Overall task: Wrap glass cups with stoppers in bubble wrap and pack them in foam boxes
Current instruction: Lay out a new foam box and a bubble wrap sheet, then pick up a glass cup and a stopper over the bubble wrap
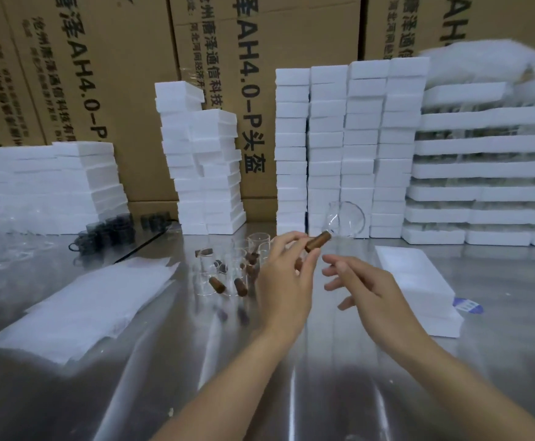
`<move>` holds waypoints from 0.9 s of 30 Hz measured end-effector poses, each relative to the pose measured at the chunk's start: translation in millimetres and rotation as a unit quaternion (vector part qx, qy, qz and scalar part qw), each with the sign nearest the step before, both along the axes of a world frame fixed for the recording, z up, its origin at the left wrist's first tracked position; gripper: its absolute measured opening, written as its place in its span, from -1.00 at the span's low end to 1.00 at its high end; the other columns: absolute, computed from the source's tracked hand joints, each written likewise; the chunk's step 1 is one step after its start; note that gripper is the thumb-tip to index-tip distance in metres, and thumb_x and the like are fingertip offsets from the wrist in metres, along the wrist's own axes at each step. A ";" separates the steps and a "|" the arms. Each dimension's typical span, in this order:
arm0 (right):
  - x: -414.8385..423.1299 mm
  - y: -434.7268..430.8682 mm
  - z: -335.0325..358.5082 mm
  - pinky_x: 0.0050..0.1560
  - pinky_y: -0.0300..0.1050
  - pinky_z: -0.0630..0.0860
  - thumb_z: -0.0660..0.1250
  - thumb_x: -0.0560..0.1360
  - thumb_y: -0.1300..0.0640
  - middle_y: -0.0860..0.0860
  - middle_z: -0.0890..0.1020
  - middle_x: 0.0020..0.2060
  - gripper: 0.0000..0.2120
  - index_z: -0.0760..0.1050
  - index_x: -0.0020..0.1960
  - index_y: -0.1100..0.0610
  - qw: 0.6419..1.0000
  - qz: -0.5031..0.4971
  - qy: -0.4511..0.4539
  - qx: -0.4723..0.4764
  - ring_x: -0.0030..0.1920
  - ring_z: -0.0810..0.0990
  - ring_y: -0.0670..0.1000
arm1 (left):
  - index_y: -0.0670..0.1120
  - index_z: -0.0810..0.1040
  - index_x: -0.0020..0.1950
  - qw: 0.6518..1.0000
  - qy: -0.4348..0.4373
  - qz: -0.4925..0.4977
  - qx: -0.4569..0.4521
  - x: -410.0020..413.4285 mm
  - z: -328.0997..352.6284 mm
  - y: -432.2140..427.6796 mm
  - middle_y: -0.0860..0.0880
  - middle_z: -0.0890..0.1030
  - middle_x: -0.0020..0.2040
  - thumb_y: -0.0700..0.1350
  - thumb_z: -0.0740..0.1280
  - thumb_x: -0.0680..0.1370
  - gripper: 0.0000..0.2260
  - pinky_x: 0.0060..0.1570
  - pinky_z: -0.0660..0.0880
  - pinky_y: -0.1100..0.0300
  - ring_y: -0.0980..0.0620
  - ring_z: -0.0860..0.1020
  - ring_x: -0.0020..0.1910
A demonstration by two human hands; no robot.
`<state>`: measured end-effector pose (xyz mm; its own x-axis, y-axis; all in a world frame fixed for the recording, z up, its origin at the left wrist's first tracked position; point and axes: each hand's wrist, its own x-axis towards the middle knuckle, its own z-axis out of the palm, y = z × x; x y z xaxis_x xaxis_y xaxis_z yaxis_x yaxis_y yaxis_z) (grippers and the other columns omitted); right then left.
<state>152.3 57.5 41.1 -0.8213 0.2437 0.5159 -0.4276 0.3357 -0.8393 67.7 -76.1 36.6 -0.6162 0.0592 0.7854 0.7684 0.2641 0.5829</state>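
My left hand (287, 278) is raised over the steel table (196, 361) and pinches a brown stopper (317, 240) between thumb and fingertips. That stopper sits in the neck of a clear round glass cup (347, 219), which tilts up and to the right. My right hand (368, 289) hovers just right of it, fingers spread and holding nothing. Behind my left hand stand several clear glass cups (258, 245) with loose brown stoppers (240, 286) among them. A stack of bubble wrap sheets (85, 300) lies at the left. A flat foam box (419, 281) lies at the right.
Tall stacks of white foam boxes (349, 148) line the back, with another tower (202, 173) at centre left and a low pile (43, 186) at far left. Dark glass cups (110, 230) sit behind the bubble wrap. Cardboard cartons (260, 43) form the back wall.
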 end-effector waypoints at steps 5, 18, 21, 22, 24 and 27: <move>-0.9 4.8 4.1 -0.16 -0.20 0.64 0.28 0.70 -0.07 -0.24 0.71 0.07 -0.81 0.67 0.16 -0.20 0.997 -0.046 0.029 -0.058 0.09 0.68 -0.16 | 0.05 0.73 0.30 0.998 -0.035 -0.032 0.041 3.5 -18.0 17.9 0.34 0.55 0.15 -0.05 0.47 0.66 -0.79 -0.07 0.57 0.25 0.19 0.59 -0.08; 4.3 -0.7 8.2 0.29 0.07 0.59 0.32 0.69 0.01 -0.29 0.73 0.10 -0.76 0.67 0.30 -0.10 0.999 -0.040 0.006 -0.029 0.17 0.66 -0.19 | 0.01 0.78 0.18 0.972 -0.154 -0.106 0.144 22.5 -19.5 20.4 0.11 0.66 0.13 -0.04 0.58 0.57 -0.80 -0.18 0.54 0.24 0.20 0.55 -0.31; 5.4 0.0 8.9 0.28 0.05 0.58 0.34 0.68 0.02 -0.30 0.72 0.10 -0.76 0.67 0.31 -0.07 0.999 -0.041 0.021 -0.008 0.17 0.65 -0.19 | 0.09 0.76 0.17 0.958 -0.179 -0.155 0.162 28.1 -14.9 19.0 0.09 0.76 0.03 -0.01 0.57 0.58 -0.83 -0.28 0.58 0.06 0.05 0.66 -0.39; 5.4 0.1 9.1 0.23 -0.01 0.59 0.35 0.68 0.03 -0.30 0.72 0.10 -0.77 0.67 0.29 -0.10 0.999 -0.037 0.027 -0.003 0.17 0.65 -0.19 | 0.12 0.76 0.16 0.955 -0.180 -0.166 0.166 29.6 -13.7 17.9 0.10 0.77 0.01 -0.01 0.56 0.59 -0.85 -0.26 0.59 0.02 0.01 0.67 -0.40; 5.0 0.5 8.6 0.08 -0.22 0.59 0.35 0.68 0.04 -0.32 0.71 0.08 -0.80 0.66 0.22 -0.20 0.998 -0.034 0.044 0.011 0.15 0.65 -0.21 | 0.20 0.75 0.12 0.950 -0.187 -0.178 0.174 32.6 -12.0 16.7 0.10 0.78 0.01 0.00 0.56 0.59 -0.86 -0.21 0.62 -0.03 -0.02 0.69 -0.39; 3.9 0.9 6.5 0.01 -0.29 0.58 0.37 0.67 0.04 -0.32 0.70 0.09 -0.79 0.65 0.23 -0.22 0.997 -0.045 0.055 0.022 0.16 0.63 -0.22 | 0.40 0.73 -0.01 0.943 -0.205 -0.189 0.182 35.5 -10.1 17.5 0.10 0.79 -0.04 -0.02 0.57 0.58 -0.74 -0.18 0.66 0.02 -0.02 0.71 -0.36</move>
